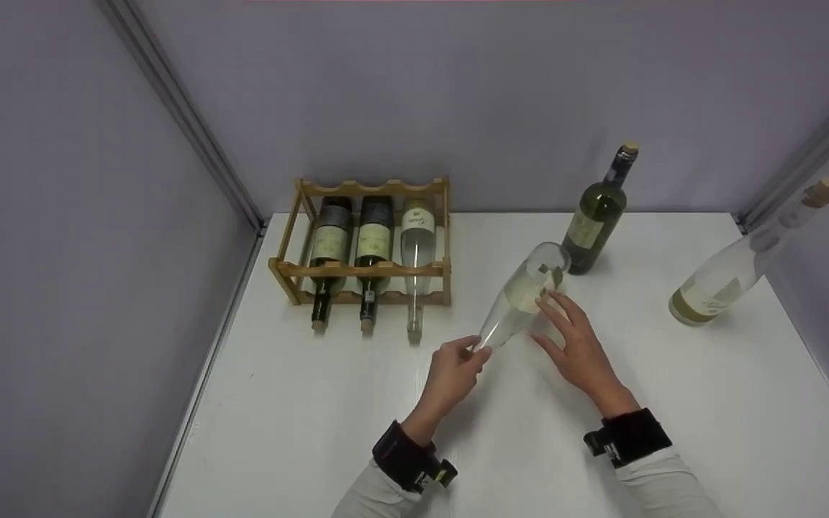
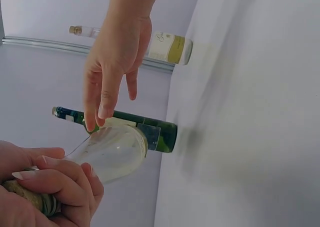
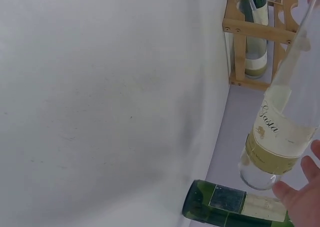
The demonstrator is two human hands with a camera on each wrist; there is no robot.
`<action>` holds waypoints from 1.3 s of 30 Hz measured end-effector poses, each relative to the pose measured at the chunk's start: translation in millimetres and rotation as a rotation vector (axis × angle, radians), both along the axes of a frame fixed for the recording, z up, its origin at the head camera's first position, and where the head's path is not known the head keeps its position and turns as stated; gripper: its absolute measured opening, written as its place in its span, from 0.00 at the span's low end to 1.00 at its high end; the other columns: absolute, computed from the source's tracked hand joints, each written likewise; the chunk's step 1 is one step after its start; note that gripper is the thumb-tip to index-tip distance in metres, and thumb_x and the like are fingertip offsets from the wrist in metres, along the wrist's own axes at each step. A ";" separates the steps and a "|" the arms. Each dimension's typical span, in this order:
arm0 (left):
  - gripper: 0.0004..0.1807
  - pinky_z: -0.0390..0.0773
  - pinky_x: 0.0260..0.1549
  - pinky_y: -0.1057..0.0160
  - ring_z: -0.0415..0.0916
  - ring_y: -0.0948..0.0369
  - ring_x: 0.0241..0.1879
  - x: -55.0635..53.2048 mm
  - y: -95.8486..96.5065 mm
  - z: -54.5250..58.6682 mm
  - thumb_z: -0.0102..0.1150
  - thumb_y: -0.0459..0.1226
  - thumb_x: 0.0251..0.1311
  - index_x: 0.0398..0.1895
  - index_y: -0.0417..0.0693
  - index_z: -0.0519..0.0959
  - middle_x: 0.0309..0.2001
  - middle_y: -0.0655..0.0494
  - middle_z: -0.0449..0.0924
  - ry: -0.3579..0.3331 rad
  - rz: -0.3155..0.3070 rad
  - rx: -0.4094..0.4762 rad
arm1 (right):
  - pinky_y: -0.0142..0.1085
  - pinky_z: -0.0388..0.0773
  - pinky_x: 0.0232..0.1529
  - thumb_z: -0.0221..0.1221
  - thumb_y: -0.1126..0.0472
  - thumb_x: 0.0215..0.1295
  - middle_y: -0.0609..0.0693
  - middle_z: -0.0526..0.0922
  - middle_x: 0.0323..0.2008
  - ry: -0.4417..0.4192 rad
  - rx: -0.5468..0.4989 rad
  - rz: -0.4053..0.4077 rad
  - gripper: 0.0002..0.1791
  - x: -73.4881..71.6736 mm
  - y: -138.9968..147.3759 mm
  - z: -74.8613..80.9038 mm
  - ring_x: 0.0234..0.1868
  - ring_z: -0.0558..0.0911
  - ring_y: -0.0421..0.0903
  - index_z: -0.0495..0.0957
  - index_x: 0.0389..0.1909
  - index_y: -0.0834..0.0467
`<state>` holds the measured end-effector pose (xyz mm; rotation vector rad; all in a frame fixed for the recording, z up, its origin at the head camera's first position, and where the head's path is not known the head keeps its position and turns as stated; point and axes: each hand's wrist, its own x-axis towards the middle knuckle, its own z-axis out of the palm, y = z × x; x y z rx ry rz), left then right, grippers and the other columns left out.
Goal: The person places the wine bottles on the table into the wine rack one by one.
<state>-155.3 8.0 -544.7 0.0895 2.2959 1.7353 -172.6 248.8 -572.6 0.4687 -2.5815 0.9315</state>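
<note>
My left hand (image 1: 454, 370) grips the neck of a clear glass bottle (image 1: 519, 298). The bottle is tilted, its base pointing up and away to the right. A cork (image 2: 24, 193) shows within the left hand's grasp in the left wrist view. My right hand (image 1: 578, 352) is beside the bottle's body, its fingers extended near the base; whether they touch the glass I cannot tell. In the right wrist view, the bottle's white and gold label (image 3: 277, 137) faces the camera, and fingertips (image 3: 285, 191) of the right hand show near its base.
A wooden wine rack (image 1: 357, 270) at the back left holds two dark bottles (image 1: 331, 241) and a clear bottle (image 1: 418, 244), necks forward. A green bottle (image 1: 594, 223) stands behind the held one. Another clear corked bottle (image 1: 724, 284) stands at the right. Grey walls (image 1: 414, 101) enclose the white table (image 1: 299, 417).
</note>
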 end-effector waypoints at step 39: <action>0.23 0.70 0.16 0.69 0.70 0.63 0.20 -9.5 -39.1 20.3 0.59 0.44 0.68 0.61 0.40 0.76 0.29 0.50 0.78 0.112 0.189 0.199 | 0.55 0.54 0.68 0.49 0.53 0.78 0.55 0.61 0.72 -0.258 -0.203 0.032 0.26 5.6 -26.2 -9.5 0.73 0.56 0.55 0.63 0.73 0.55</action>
